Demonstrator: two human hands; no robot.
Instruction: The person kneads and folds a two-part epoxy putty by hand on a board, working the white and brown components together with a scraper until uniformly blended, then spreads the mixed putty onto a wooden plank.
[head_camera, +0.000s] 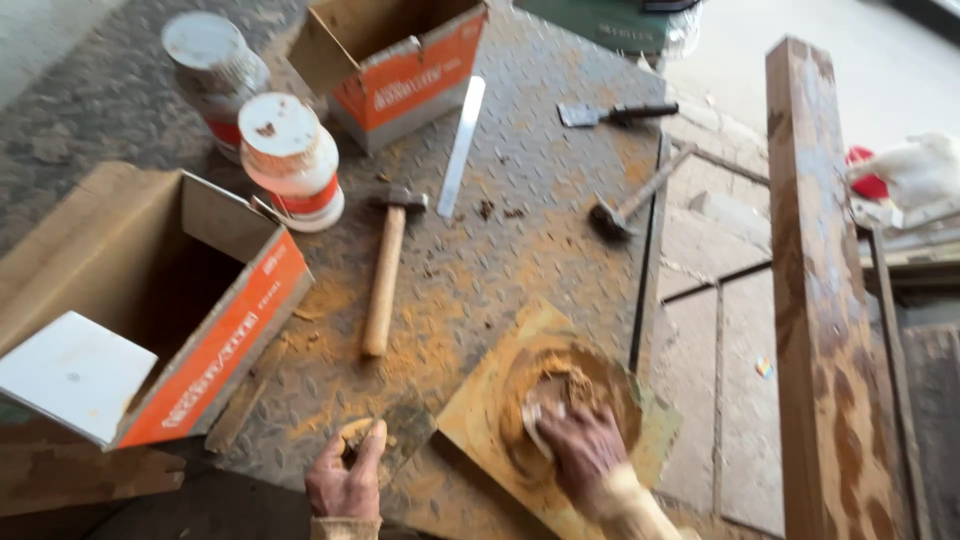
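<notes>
we see our right hand gripping a scraper and mixing brown putty on a board at the near right, our left hand pinching a putty lump; next needs steady scooping.

Bare tread plate in the middle, between the hammer and the far-right mallet, gives open room for a hand. Left side blocked: near cardboard box w/ orange side, two white-lidded tubs behind it. Far centre shut off by a second box; metal ruler lies flat beside it, low. Scraper far right, flat. Right edge: upright wooden post stands well apart from the bench, gap between. Near centre taken up by the yellow board w/ putty.
</notes>
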